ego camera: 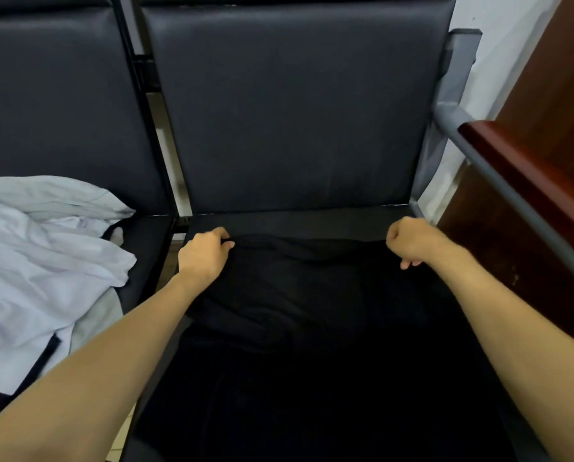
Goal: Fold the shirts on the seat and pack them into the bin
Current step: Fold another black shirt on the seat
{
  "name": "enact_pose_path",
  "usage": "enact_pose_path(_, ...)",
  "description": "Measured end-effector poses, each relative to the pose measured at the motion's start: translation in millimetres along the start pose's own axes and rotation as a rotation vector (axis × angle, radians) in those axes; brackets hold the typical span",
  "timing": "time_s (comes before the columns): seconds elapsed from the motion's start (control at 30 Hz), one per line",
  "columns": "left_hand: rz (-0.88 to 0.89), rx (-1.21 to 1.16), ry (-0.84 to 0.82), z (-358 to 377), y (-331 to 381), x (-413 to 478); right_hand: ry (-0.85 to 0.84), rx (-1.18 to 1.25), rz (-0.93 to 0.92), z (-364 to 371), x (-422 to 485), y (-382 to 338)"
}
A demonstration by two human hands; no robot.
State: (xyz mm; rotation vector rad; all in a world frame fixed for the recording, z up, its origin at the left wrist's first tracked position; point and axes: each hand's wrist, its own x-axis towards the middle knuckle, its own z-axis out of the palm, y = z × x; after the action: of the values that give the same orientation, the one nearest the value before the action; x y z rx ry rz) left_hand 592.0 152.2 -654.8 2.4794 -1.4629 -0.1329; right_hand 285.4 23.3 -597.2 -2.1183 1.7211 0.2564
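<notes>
At mid-frame, the left hand and right hand are pinching the black shirt by its upper edge, probably flattening it on the seat.

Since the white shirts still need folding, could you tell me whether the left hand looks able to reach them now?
Probably yes: the white shirts lie on the next seat just beside the left hand, nothing blocking, but it must first release the black shirt.

Left hand; right hand — both gripping
</notes>
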Motion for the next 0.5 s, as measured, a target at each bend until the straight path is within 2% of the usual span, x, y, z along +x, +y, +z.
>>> enact_pose_path(0.1, -0.075, -0.112, -0.019, -10.7, 4.1, 13.7, 0.015, 0.271, 0.1, -17.0, 20.7, -2.7)
enact_pose_path(0.13, -0.145, -0.227, -0.035, -13.9, 6.1, 20.9, 0.063, 0.3, 0.113, -18.7, 26.9, -4.8)
enact_pose_path(0.2, -0.29, -0.554, -0.038, -13.6, 11.7, 32.8, 0.285, 0.308, 0.074, -9.5, 38.4, -7.4)
enact_pose_path(0.27, -0.294, -0.645, -0.055, -5.1, 22.6, 28.7, 0.369, 0.389, 0.015, 13.1, 35.7, -12.7)
enact_pose_path(0.33, -0.112, -0.493, -0.066, 10.9, 30.5, 5.5, 0.365, 0.356, -0.051, 39.5, 25.1, -15.3)
enact_pose_path(0.43, 0.263, -0.155, 0.163, 27.7, 32.6, -37.7, 0.484, 0.137, -0.17, 71.7, 4.8, -16.9)
enact_pose_path(0.47, 0.324, -0.088, 0.178, 31.3, 33.4, -47.3, 0.472, 0.086, -0.184, 79.0, -2.0, -17.5)
enact_pose_path(0.5, 0.32, -0.043, 0.124, 32.2, 33.9, -54.4, 0.419, 0.05, -0.171, 84.3, -8.6, -18.7)
